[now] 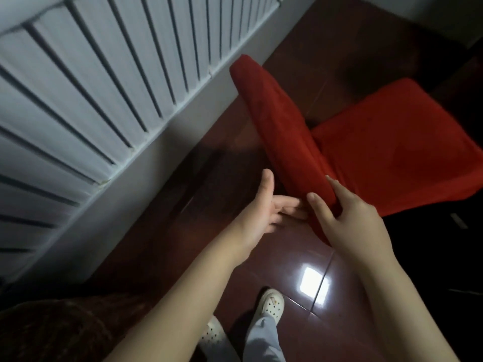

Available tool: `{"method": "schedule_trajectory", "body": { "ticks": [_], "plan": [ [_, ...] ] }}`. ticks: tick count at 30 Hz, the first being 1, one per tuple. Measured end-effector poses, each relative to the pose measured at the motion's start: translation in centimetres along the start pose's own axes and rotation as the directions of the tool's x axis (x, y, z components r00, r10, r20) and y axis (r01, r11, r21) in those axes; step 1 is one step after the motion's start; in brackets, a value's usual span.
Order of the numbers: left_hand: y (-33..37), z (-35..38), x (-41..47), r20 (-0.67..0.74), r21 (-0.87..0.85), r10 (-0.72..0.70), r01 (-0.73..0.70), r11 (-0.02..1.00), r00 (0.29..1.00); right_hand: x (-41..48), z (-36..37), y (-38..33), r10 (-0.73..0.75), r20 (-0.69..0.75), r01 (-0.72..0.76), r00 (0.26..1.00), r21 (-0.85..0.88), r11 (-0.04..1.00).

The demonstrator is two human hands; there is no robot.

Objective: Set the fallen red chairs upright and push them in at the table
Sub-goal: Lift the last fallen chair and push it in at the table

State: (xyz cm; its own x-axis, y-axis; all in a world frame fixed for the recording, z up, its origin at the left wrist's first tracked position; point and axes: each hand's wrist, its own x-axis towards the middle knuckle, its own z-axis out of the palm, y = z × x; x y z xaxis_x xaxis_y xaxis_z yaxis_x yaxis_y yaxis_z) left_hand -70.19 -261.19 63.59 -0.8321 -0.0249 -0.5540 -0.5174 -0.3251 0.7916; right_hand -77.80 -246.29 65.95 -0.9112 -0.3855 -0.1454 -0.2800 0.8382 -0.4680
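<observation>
Seemingly upright, the red chair [392, 147] stands on the tiled floor [282, 259] near the radiator [104, 87]. The right hand [350, 223] grips the near end of the backrest [274, 113], probably to steer it. The left hand [258, 215] reaches that same end, fingers straight and holding nothing. There is little room toward the radiator; no tabletop shows.

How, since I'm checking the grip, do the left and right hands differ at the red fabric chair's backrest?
The right hand grips the red fabric chair's backrest, thumb and fingers curled round its near end; the left hand is open, fingers straight, holding nothing. The left hand lies on the white radiator side, the right hand towards the seat. Both meet at that same end.
</observation>
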Motion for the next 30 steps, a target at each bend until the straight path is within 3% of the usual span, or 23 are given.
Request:
{"method": "schedule_trajectory", "body": {
  "ticks": [2,4,6,7,9,10,13,17,20,30],
  "plan": [
    [1.7,-0.1,0.5,-0.079,0.184,0.118,-0.102,0.978,0.990,0.5,-1.1,0.6,0.007,-0.003,-0.007,1.000,0.011,1.000],
    [3.1,-0.5,1.1,-0.194,0.519,0.348,-0.205,0.830,0.917,1.0,-1.8,1.1,0.009,0.003,-0.009,1.000,0.030,1.000],
    [4.8,-0.8,1.7,-0.175,0.894,0.628,-0.144,0.424,0.758,1.5,-2.7,1.8,0.027,-0.004,-0.026,1.000,0.076,0.997],
    [5.6,-0.9,1.9,-0.118,0.966,0.736,-0.095,0.241,0.667,1.7,-3.0,2.1,0.034,-0.003,-0.033,0.999,0.105,0.994],
    [7.4,-0.7,2.5,0.002,0.995,0.837,-0.084,0.053,0.548,2.2,-3.9,2.5,0.054,0.015,-0.055,0.998,0.161,0.985],
    [8.1,-0.5,3.0,0.050,0.997,0.839,-0.083,-0.005,0.541,2.4,-4.4,2.7,0.061,0.024,-0.064,0.998,0.181,0.981],
    [10.2,0.3,4.9,0.172,0.974,0.714,-0.007,-0.228,0.679,3.1,-5.8,3.3,0.070,0.042,-0.077,0.997,0.220,0.972],
    [11.5,1.3,7.4,0.232,0.956,0.606,-0.064,-0.286,0.761,3.9,-6.9,4.2,0.041,0.079,-0.062,0.996,0.292,0.954],
    [12.2,1.7,8.6,0.243,0.962,0.573,-0.118,-0.246,0.783,4.8,-7.7,4.9,0.017,0.104,-0.049,0.994,0.318,0.947],
    [16.3,3.5,10.1,0.317,0.935,0.484,-0.185,-0.302,0.816,6.8,-10.1,6.4,0.036,0.258,-0.075,0.965,0.142,0.987]
  ]
}}
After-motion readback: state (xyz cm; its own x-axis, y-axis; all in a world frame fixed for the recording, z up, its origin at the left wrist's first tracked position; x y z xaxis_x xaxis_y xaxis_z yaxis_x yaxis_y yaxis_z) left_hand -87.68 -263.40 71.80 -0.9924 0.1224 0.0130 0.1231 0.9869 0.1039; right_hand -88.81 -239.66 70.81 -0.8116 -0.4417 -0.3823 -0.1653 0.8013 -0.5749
